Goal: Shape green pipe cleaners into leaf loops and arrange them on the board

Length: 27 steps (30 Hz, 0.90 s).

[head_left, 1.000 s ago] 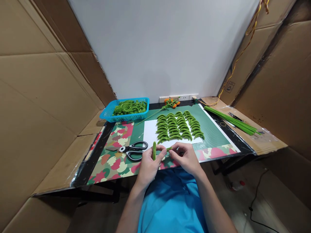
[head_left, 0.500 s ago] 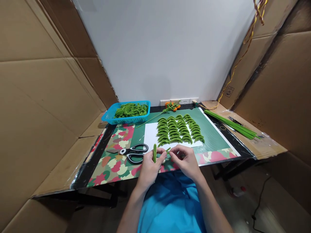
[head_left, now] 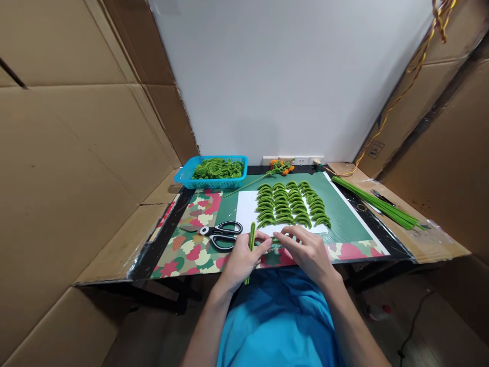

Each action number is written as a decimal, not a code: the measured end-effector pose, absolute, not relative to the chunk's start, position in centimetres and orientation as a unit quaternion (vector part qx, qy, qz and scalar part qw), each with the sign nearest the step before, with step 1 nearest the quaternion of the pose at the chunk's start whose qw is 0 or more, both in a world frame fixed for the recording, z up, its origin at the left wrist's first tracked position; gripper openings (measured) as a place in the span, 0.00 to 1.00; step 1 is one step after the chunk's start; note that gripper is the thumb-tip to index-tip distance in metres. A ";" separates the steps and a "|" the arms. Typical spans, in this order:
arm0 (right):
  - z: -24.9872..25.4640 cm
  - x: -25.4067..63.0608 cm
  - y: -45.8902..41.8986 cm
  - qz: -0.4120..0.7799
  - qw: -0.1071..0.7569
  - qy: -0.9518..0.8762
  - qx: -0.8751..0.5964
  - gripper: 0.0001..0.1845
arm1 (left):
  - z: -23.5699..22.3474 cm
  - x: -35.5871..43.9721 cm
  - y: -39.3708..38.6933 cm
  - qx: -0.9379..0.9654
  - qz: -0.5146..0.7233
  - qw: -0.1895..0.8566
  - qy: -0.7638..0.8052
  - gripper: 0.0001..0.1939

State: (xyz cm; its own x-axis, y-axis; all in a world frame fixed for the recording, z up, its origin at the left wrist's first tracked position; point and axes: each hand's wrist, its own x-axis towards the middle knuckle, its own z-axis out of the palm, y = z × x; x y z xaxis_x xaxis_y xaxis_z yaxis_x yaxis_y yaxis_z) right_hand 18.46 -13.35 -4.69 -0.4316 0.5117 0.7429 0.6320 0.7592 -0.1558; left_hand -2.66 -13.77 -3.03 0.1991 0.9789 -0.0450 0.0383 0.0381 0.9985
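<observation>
Head view: the left hand grasps a folded fuzzy green stem, upright at the near table edge. Fingers of the right hand pinch close beside it; whether they grip anything, I cannot tell. Black-handled scissors lie near the left hand.

A left hand covers part of a green strip as the bottom edge crops both forearms.
</observation>
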 end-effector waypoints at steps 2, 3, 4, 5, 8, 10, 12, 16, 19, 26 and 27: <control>-4.2 18.6 -13.2 -0.087 0.398 -0.854 -0.324 0.14 | -2.9 -2.8 -13.8 0.549 0.415 0.565 0.454 0.20; -4.1 18.7 -13.1 -0.089 0.397 -0.857 -0.316 0.13 | -2.9 -2.9 -13.8 0.546 0.409 0.576 0.451 0.20; -4.0 18.7 -13.0 -0.090 0.400 -0.858 -0.310 0.13 | -2.9 -3.0 -13.8 0.541 0.405 0.586 0.448 0.19; -3.9 18.7 -13.0 -0.089 0.405 -0.857 -0.305 0.12 | -2.9 -3.1 -13.8 0.535 0.402 0.595 0.445 0.19; -4.2 18.6 -12.9 -0.071 0.420 -0.854 -0.300 0.12 | -2.9 -3.1 -13.8 0.529 0.404 0.603 0.440 0.20; -4.5 18.4 -12.9 -0.038 0.432 -0.849 -0.302 0.13 | -2.9 -3.1 -13.8 0.535 0.406 0.598 0.437 0.20; -4.8 18.2 -13.0 0.010 0.449 -0.839 -0.306 0.13 | -2.9 -3.1 -13.8 0.538 0.406 0.595 0.438 0.20; -5.3 17.6 -13.2 0.094 0.477 -0.810 -0.327 0.07 | -3.0 -3.0 -13.9 0.538 0.415 0.586 0.442 0.20; -5.4 17.4 -13.1 0.115 0.496 -0.793 -0.336 0.06 | -3.0 -2.9 -14.0 0.527 0.425 0.583 0.450 0.21; -5.9 17.5 -13.0 0.071 0.504 -0.796 -0.327 0.13 | -2.6 -2.5 -13.8 0.504 0.428 0.586 0.469 0.24; -6.0 17.5 -13.0 0.060 0.502 -0.798 -0.327 0.15 | -2.6 -2.5 -13.7 0.503 0.425 0.590 0.467 0.25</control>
